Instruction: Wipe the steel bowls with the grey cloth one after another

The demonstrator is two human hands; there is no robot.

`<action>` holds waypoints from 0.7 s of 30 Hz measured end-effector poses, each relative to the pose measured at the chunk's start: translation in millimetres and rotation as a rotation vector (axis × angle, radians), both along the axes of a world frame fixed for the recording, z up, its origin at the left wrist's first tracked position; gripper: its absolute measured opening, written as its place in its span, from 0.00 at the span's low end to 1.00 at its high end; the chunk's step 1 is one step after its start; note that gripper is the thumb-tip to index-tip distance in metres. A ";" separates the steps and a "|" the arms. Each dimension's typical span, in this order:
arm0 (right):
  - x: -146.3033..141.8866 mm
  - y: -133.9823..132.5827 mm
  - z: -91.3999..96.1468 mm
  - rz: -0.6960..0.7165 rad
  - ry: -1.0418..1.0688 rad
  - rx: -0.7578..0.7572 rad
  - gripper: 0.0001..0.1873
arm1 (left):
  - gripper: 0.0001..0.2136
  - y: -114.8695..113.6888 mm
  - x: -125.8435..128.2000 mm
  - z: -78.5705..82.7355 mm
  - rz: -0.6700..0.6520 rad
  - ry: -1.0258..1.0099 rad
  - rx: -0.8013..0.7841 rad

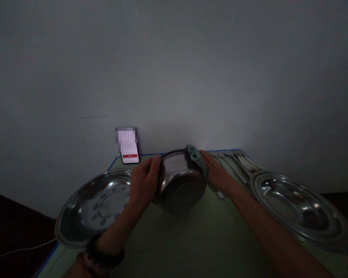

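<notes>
A metal pot (179,185) is held up above the table, tilted so that its round base faces me. My left hand (145,178) grips its left side, thumb along the rim. At the pot's right side is my right hand (213,170), closed on a grey-green cloth (197,157) that drapes over the rim and presses against the wall. The pot's inside faces away and is hidden. Most of the right fingers are hidden behind the cloth and pot.
A wide steel basin (72,210) lies left, a shiny steel dish (307,231) right. Several utensils (234,166) lie behind the dish. A lit phone (130,148) leans on the wall (174,77) at the back of the green table (179,247). A white cable (23,249) runs off left.
</notes>
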State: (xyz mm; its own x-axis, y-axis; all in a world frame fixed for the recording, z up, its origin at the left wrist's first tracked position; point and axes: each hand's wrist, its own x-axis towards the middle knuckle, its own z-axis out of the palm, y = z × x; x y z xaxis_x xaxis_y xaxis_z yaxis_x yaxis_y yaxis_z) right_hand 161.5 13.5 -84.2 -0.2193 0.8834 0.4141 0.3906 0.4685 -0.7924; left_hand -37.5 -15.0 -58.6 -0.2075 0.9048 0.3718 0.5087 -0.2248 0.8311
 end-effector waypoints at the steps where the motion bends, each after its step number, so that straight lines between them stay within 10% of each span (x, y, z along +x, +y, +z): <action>1: 3.1 1.5 -3.9 -0.006 0.010 -0.011 0.21 | 0.18 1.3 -1.0 0.6 -0.004 -0.008 -0.013; 13: -18.0 -12.8 85.2 0.279 -0.260 0.100 0.20 | 0.21 -5.6 -5.1 65.4 -0.323 0.256 -0.026; 21: -9.4 3.6 84.6 0.193 0.006 0.154 0.19 | 0.17 14.4 -4.2 78.5 -0.201 -0.033 0.041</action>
State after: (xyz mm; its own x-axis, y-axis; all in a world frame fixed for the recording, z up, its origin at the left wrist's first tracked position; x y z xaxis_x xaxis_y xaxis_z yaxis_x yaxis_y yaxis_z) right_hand 152.1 17.1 0.4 -0.3744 0.7521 0.5424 0.2776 0.6490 -0.7083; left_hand -41.7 -0.6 19.9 -0.0371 0.9134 0.4054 0.4228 -0.3532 0.8346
